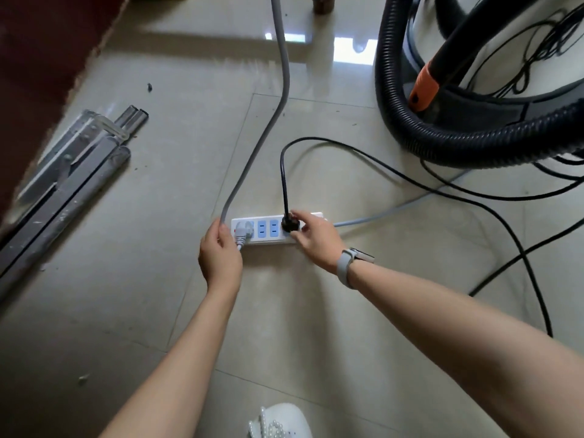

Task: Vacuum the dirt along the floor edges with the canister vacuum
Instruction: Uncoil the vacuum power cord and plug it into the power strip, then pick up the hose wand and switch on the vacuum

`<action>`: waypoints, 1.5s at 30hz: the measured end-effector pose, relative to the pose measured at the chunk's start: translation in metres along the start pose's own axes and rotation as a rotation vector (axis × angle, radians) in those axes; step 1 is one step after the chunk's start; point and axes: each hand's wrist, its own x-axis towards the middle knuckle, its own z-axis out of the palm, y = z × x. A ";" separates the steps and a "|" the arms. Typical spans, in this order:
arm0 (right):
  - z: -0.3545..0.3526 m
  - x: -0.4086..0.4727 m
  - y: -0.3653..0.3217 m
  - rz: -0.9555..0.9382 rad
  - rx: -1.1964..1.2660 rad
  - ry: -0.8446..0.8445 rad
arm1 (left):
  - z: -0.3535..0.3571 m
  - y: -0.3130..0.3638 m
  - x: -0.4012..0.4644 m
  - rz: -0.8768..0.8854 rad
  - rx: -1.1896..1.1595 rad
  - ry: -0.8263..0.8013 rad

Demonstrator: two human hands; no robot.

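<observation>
A white power strip (267, 230) with blue sockets lies on the tiled floor. My right hand (313, 237) pinches the vacuum's black plug (289, 226), which sits on a socket near the strip's right end. My left hand (219, 251) grips the strip's left end, beside a grey plug (242, 230). The plug's black cord (395, 175) loops away to the right. The canister vacuum (493, 42), cream with a black base, stands at the top right, wrapped by its black ribbed hose (420, 128) and a black wand with an orange collar (425, 86).
A thick grey cable (275, 115) runs from the strip up the frame. A folded metal frame (72, 165) lies at the left beside a dark red rug edge (47, 52). Dirt specks (149, 87) dot the tiles. A white shoe with beads (278, 422) is at the bottom.
</observation>
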 end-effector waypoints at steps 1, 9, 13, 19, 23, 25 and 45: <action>-0.005 -0.011 0.004 -0.016 -0.040 -0.020 | 0.002 0.000 -0.007 -0.025 0.074 -0.026; -0.100 -0.131 0.026 0.309 -0.351 -0.147 | -0.002 0.042 -0.123 -0.251 0.674 -0.540; -0.186 -0.188 -0.002 0.410 -0.392 -0.071 | -0.004 0.138 -0.178 0.084 0.837 -0.689; -0.335 -0.231 -0.087 0.487 -0.300 0.076 | -0.024 0.315 -0.235 0.405 0.827 -0.715; -0.418 -0.246 -0.142 0.433 -0.277 0.182 | -0.038 0.415 -0.255 0.460 0.778 -0.668; -0.448 -0.248 -0.163 0.393 -0.261 0.207 | -0.040 0.452 -0.259 0.463 0.732 -0.660; -0.490 -0.088 -0.146 0.106 -0.972 -0.133 | 0.067 0.470 -0.138 0.990 1.081 -0.925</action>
